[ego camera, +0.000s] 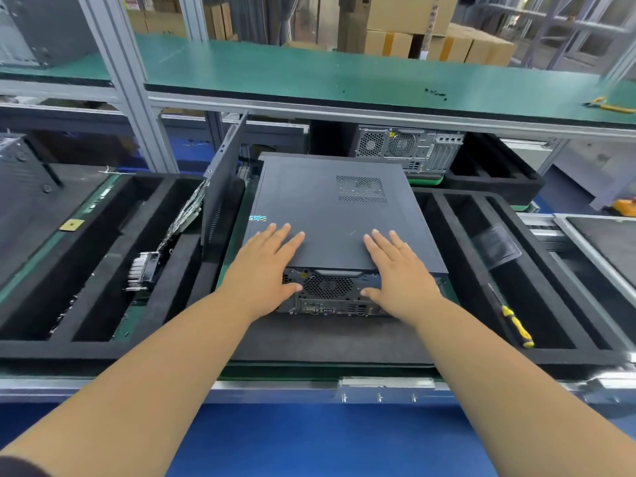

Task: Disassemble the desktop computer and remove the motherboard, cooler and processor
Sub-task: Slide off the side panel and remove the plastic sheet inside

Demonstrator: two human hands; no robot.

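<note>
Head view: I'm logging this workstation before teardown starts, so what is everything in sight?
Dark grey metal desktop computer case: one, flat on the centre mat, rear panel toward the person.
Second grey desktop computer: one, behind it under the shelf.
Yellow-and-black-handled screwdriver: one, in the right black foam tray.
Upright dark grey side panel: one, left of the case.
Finned metal cooler: one, in the left tray.
Green shelf: one, above.
Brown cardboard boxes: several, background.
Left hand, right hand: flat on the case's near edge.
</note>
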